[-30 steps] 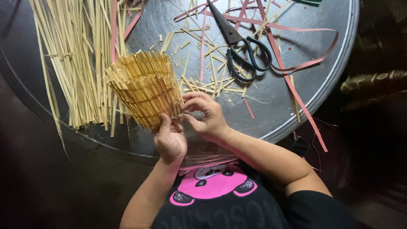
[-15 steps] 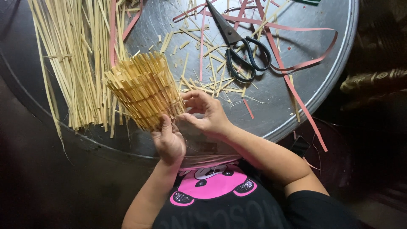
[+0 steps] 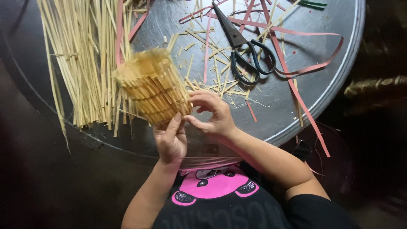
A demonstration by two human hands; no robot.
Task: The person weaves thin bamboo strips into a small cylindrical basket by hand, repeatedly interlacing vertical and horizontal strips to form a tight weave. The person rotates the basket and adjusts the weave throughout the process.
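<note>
My left hand (image 3: 170,142) closes its grip under the woven basket (image 3: 151,87), whose long axis tilts up-left; my right hand (image 3: 212,112) pinches its near rim.

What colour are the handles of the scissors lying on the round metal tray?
Black; the scissors show clearly in the head view, among pale straw offcuts.

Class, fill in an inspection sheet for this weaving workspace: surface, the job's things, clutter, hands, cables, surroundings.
Surface: round grey metal tray, scratched.
Job's things: small half-woven basket of pale bamboo strips, tilted on its side above the tray; long loose pale bamboo strips heaped at the left.
Clutter: black-handled scissors, short strip offcuts, pink ribbon strips, green strips at the far edge.
Hands: left hand supports the basket from below; right hand pinches at its rim.
Cables: nothing seen.
Surroundings: dark, unclear.
</note>
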